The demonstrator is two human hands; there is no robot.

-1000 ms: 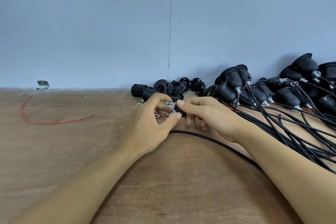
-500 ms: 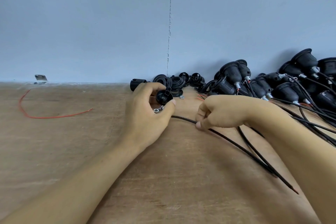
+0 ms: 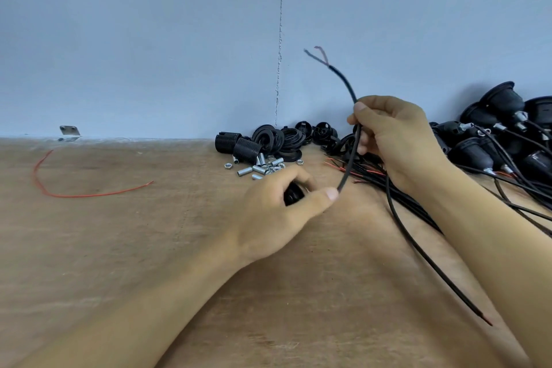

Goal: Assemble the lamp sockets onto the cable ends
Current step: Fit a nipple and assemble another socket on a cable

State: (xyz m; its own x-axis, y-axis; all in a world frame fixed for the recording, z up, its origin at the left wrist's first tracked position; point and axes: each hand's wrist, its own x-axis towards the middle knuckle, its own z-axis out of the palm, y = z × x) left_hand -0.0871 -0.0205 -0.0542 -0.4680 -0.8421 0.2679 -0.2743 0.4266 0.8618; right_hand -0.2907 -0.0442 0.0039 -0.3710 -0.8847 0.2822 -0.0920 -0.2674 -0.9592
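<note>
A loose red wire (image 3: 74, 190) lay on the wooden bench (image 3: 119, 248) below a pale blue wall (image 3: 149, 39). The left hand (image 3: 277, 218) curled round a black socket shell (image 3: 294, 193), near scattered metal nipples (image 3: 259, 169). The right hand (image 3: 394, 140) pinched the cable (image 3: 343, 81), its stripped end raised against the wall. Finished sockets (image 3: 504, 131) were heaped at far right.

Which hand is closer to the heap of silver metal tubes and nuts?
Left. The left hand lies in front of the silver metal tubes and nuts; the right hand is farther right, holding a black cable.
</note>
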